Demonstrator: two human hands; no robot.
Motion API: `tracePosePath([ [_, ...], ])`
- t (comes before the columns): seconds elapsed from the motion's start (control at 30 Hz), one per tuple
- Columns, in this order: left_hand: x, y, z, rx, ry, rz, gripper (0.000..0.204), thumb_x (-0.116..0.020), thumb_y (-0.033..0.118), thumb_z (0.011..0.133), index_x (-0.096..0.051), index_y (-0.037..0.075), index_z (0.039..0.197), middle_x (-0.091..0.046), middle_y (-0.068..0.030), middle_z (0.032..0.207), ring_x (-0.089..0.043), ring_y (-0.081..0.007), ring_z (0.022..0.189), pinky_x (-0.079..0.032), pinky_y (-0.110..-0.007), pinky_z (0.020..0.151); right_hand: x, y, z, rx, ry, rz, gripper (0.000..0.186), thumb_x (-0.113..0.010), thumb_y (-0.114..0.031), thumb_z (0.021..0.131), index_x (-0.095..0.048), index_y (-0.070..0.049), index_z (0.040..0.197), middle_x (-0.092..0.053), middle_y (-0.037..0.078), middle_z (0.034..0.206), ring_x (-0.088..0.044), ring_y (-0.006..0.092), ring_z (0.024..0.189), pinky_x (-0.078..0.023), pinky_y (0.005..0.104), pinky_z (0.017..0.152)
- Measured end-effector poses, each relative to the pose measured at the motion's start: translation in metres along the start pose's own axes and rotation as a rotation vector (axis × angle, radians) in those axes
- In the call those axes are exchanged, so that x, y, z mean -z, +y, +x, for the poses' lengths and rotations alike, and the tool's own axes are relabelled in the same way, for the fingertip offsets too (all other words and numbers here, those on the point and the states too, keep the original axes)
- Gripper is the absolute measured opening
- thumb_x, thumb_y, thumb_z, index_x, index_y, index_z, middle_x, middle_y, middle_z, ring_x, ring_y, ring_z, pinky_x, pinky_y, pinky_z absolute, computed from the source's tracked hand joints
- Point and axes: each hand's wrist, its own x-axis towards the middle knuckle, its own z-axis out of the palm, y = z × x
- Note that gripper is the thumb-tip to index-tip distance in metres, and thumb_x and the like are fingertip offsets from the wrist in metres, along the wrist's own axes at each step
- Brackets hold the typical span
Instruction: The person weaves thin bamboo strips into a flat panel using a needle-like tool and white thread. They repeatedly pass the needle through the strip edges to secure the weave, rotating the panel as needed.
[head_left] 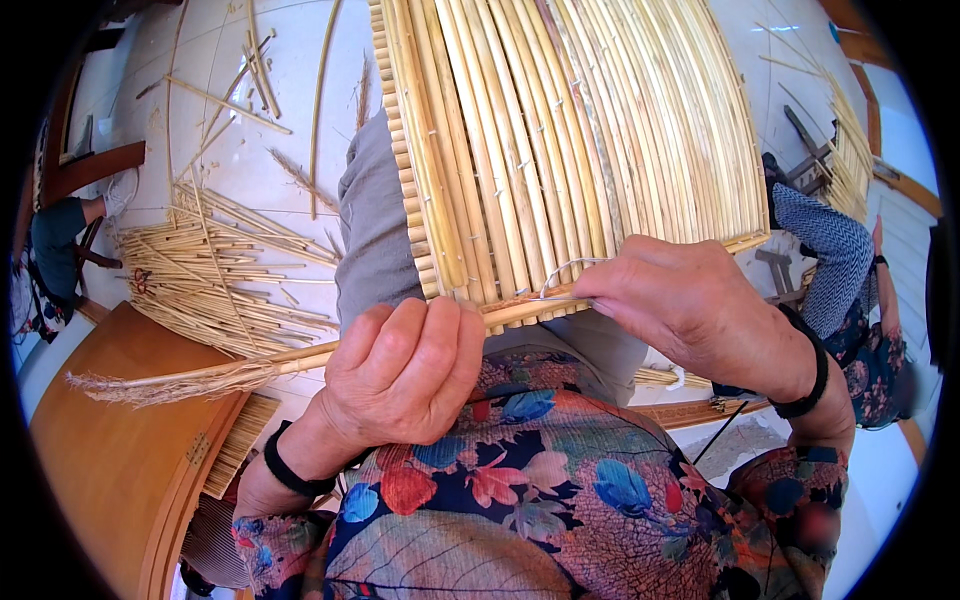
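Observation:
A mat of pale, peeled plant stalks (590, 130) lies across my lap, its stalks side by side with small white stitches across them. Along its near edge runs a stalk with a feathery end (300, 360), which sticks out to the left. My left hand (405, 370) is closed round this stalk at the mat's near left corner. On the right, my right hand (690, 310) pinches what looks like a thin needle (566, 298) at the edge stalk. A white thread (570, 266) loops beside its fingertips. The fingers partly hide the needle.
A heap of loose stalks (215, 275) lies on the tiled floor to the left, near a brown wooden panel (120, 410). Another person (830, 260) sits at the right beside more stalks (850, 150). A second person's leg (65, 235) shows at far left.

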Motion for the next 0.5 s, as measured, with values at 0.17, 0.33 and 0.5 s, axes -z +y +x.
tracePosePath([
  [0.17,0.000,0.000,-0.001,0.010,-0.003,-0.007,0.028,-0.060,0.016,0.072,-0.068,0.002,0.095,-0.063,-0.0082,0.094,-0.058,-0.0196,0.085,-0.045,-0.028,0.065,0.007,0.000,0.002,0.014,-0.055,-0.005,0.021,-0.065,-0.015,0.087,-0.063,-0.014,0.107,-0.057,0.008,0.077,-0.063,0.0294,0.070,-0.050,0.0382,0.056],
  [0.33,-0.001,0.001,-0.002,0.010,0.009,-0.012,0.028,-0.060,0.016,0.072,-0.069,0.002,0.095,-0.064,-0.0081,0.094,-0.058,-0.0195,0.085,-0.045,-0.028,0.065,0.011,-0.002,0.003,0.055,-0.081,-0.076,0.023,-0.064,-0.012,0.086,-0.064,-0.013,0.109,-0.058,0.007,0.076,-0.063,0.0291,0.068,-0.051,0.0375,0.054],
  [0.5,0.000,0.001,-0.002,0.006,0.004,-0.003,0.028,-0.060,0.016,0.073,-0.069,0.002,0.095,-0.064,-0.0081,0.094,-0.058,-0.0194,0.085,-0.045,-0.028,0.065,0.013,0.002,0.004,0.068,-0.090,-0.061,0.026,-0.065,-0.012,0.089,-0.067,-0.017,0.114,-0.053,0.007,0.069,-0.059,0.0282,0.060,-0.047,0.0359,0.051],
])
